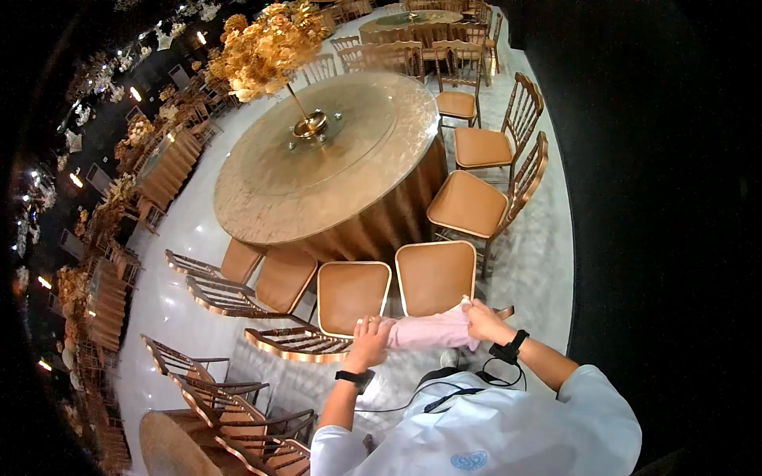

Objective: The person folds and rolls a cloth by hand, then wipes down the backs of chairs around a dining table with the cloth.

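A pink cloth [430,330] stretches between my two hands, over the back of a chair whose tan seat [436,278] faces the round table. My left hand [369,343] is closed on the cloth's left end, beside the chair back. At the cloth's right end, my right hand [483,321] pinches its upper corner. The cloth hides most of the top rail of this chair. Just left stands another chair with a tan seat [354,297].
The round table [278,208] bears a glass top and a golden flower centrepiece [270,47]. More chairs [482,147] stand around it. Chairs [226,404] and a round table edge [171,448] are at lower left. A dark wall [635,222] rises on the right.
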Available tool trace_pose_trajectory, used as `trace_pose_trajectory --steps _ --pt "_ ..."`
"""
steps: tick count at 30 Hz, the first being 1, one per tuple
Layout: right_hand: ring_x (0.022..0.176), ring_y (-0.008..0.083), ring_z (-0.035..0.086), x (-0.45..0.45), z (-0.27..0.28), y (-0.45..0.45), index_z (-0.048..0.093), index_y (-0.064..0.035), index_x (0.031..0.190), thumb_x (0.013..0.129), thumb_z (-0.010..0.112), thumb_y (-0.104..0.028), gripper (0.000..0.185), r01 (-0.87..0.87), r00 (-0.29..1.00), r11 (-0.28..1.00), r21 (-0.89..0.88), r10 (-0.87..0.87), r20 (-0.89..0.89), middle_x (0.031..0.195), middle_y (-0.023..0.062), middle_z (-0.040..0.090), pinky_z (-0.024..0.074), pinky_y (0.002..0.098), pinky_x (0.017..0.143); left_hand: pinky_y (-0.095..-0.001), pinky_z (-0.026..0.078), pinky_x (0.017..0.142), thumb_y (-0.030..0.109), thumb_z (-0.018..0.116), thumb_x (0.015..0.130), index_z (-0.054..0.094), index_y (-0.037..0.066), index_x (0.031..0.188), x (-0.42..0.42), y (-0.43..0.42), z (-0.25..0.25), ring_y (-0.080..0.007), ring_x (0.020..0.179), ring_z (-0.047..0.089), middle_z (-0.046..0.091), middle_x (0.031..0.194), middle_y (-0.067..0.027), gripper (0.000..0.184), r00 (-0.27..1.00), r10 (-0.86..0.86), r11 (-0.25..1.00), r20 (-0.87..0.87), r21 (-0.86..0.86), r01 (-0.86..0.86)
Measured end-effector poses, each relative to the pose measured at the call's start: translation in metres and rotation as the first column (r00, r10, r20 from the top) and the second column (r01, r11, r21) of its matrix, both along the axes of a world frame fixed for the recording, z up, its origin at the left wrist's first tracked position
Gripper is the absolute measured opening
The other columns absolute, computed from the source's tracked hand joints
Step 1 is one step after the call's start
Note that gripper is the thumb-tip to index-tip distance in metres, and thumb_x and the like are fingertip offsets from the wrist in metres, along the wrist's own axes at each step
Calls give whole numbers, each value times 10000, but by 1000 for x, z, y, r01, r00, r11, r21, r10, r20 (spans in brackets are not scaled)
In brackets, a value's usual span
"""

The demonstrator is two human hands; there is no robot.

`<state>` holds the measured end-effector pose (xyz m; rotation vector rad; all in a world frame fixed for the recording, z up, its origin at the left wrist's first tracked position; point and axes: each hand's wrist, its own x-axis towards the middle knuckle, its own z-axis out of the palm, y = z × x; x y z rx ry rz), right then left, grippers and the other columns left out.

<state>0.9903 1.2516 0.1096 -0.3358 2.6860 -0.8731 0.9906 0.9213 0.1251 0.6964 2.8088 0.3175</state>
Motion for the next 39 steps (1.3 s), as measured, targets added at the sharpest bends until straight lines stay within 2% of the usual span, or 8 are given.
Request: trace_pose_trajectory --steps 4,7,11,14,21,26,31,39 --pt "1045 417 564 8 5 -8 588 22 1110 702 586 -12 409 11 999 989 150 -17 39 1090 262 533 510 503 798 -622 253 1065 362 838 602 493 184 1303 7 13 -16 -446 1312 346 470 1340 -189 801 979 71 997 -190 1 -72" --pt "1116 388 517 17 6 -18 595 2 1124 648 643 -67 484 -10 977 932 362 86 -195 1125 247 534 488 473 815 -621 269 1050 353 840 607 546 159 1206 -1 19 -32 -404 1287 392 540 1226 -159 695 965 106 992 -241 -45 -120" --pt "1094 353 538 28 11 -27 578 -17 1137 640 733 -233 564 -117 809 952 283 256 -529 1142 230 563 436 479 874 -615 244 1069 220 811 621 588 148 1157 -12 19 -49 -344 1279 426 573 1183 -123 585 958 146 985 -245 -49 -163" --pt "1004 320 611 18 -17 -42 578 -55 1122 642 751 -291 562 -124 943 969 215 183 -278 1056 182 637 433 459 892 -608 242 1078 206 809 603 608 166 1144 -15 24 -41 -321 1283 428 578 1190 -111 578 960 213 973 -182 -53 -226" --pt "722 337 681 -5 -34 -43 697 -78 847 658 755 -433 406 -110 960 946 307 181 -214 717 168 677 532 470 653 -572 317 1043 275 793 558 683 166 945 -33 24 -36 -298 1043 621 688 927 -97 416 984 145 979 -104 -128 -157" --pt "888 332 686 -17 -16 -38 696 -107 975 652 755 -323 393 -209 978 929 307 196 72 911 162 708 534 455 793 -525 409 984 380 744 612 719 171 941 -52 27 -19 -328 874 684 717 890 -136 391 998 -14 985 68 -168 25" --pt "976 333 665 -35 -18 -38 653 -153 1114 681 713 -276 455 -353 912 907 228 280 301 1041 148 696 527 451 826 -466 496 918 468 725 653 670 204 1141 -68 33 2 -335 1043 645 693 1084 -128 557 917 3 966 399 -237 100" --pt "763 349 683 -8 -12 -39 728 -151 927 674 669 -235 272 -178 981 948 263 193 -31 782 154 699 534 470 682 -451 530 833 456 731 629 646 185 1151 -66 35 6 -326 956 672 707 1027 -123 594 915 -86 967 393 -187 171"
